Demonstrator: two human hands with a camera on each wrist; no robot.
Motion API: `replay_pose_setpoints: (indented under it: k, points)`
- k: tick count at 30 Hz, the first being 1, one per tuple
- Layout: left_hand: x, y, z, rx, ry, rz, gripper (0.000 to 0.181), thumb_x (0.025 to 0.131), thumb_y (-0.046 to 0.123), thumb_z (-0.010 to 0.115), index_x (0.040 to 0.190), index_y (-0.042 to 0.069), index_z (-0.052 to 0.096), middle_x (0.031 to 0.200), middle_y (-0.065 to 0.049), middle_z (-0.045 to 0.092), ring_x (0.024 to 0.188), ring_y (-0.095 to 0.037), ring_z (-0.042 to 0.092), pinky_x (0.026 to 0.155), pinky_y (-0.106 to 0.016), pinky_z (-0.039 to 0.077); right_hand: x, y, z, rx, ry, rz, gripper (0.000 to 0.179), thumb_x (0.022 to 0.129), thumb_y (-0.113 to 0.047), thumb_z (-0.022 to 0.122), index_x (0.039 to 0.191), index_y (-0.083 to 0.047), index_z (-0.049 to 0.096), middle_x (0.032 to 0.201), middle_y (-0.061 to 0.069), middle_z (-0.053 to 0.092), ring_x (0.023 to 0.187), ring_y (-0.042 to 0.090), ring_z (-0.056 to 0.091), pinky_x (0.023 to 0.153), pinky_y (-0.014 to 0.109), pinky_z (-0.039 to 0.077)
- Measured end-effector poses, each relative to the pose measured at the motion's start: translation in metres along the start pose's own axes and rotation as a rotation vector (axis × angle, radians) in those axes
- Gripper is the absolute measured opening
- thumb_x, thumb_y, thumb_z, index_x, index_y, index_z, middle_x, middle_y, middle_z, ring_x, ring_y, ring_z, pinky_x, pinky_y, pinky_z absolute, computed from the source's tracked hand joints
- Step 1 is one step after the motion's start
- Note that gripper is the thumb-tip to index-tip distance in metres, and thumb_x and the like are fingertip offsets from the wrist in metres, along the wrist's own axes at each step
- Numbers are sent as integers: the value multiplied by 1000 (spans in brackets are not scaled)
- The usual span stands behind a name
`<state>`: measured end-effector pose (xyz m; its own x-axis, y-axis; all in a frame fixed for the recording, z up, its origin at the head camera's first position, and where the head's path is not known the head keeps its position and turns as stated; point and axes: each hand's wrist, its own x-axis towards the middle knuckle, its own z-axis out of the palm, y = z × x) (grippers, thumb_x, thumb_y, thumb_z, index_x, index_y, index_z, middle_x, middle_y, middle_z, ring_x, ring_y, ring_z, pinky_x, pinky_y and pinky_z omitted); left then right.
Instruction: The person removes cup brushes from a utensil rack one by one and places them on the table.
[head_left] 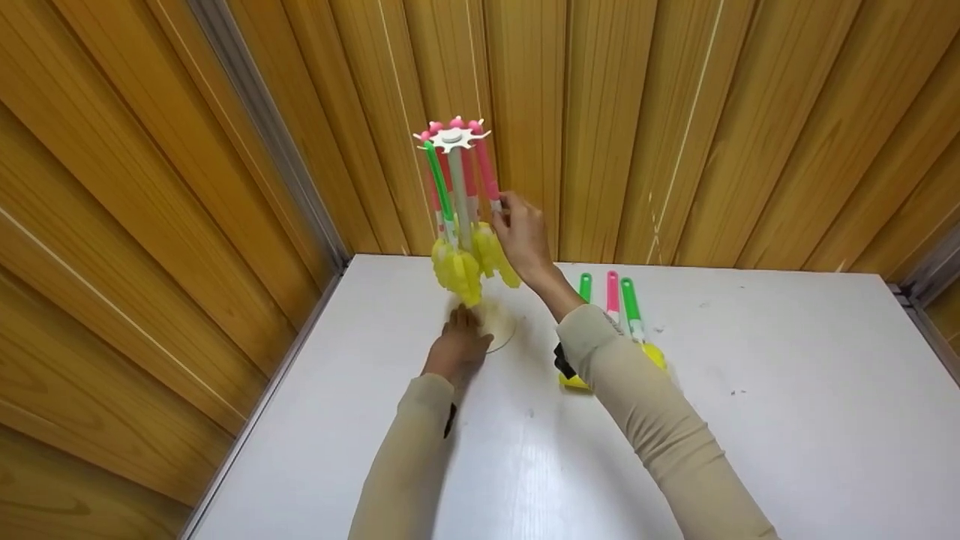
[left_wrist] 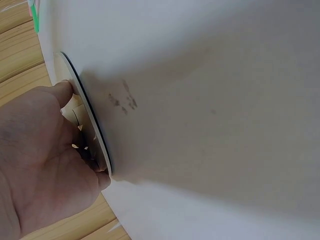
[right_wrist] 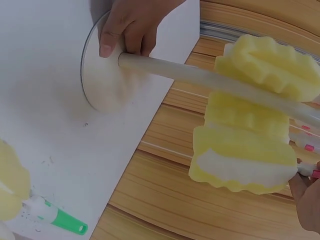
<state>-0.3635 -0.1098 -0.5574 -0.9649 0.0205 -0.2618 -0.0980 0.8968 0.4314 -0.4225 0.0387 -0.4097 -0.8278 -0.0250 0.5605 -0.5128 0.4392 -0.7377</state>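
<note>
A rack has a white hooked top [head_left: 451, 136], a pale pole [right_wrist: 185, 75] and a round base [right_wrist: 102, 82] on the table. Pink-handled and green-handled sponge brushes hang around the pole, yellow sponges downward. My right hand [head_left: 525, 236] pinches one pink-handled sponge brush [head_left: 487, 172] at its white neck. That brush's upper end is at a hook; whether it is fully hooked I cannot tell. With fingers spread, my left hand [head_left: 459, 346] presses on the base beside the pole, thumb [left_wrist: 64, 92] at the rim.
To the right on the white table [head_left: 787, 420] lie several more brushes, including a pink handle [head_left: 613, 289] and a green handle [head_left: 631, 300], partly hidden by the right sleeve. Wood-panelled walls [head_left: 600, 112] stand behind and at the left.
</note>
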Motion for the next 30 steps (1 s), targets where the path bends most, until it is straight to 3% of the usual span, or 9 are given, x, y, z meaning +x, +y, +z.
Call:
replay_pose_setpoints:
  k: [8,14,30]
  points:
    - [-2,-2,0,7,7,18,80,105,48,51,163,8,14,171,-12,8,156,-33,12,123,-52,17,-7,-1,0,14,27,-33,32,99,-3,64,131,4,66,118,19,72,105,28,72,89,37,58]
    - [-4,-3,-1,18,2,40,81,105,48,49,163,4,12,170,-15,7,155,-38,13,123,-52,20,-10,-2,-2,9,80,-53,30,97,-2,68,126,5,69,114,18,74,102,27,73,88,37,59]
    - [-3,2,-5,6,-32,7,81,106,47,49,162,4,11,170,-14,5,156,-33,8,124,-50,15,-14,-19,-6,96,73,-19,33,95,-5,70,127,3,68,110,17,75,98,22,74,82,33,60]
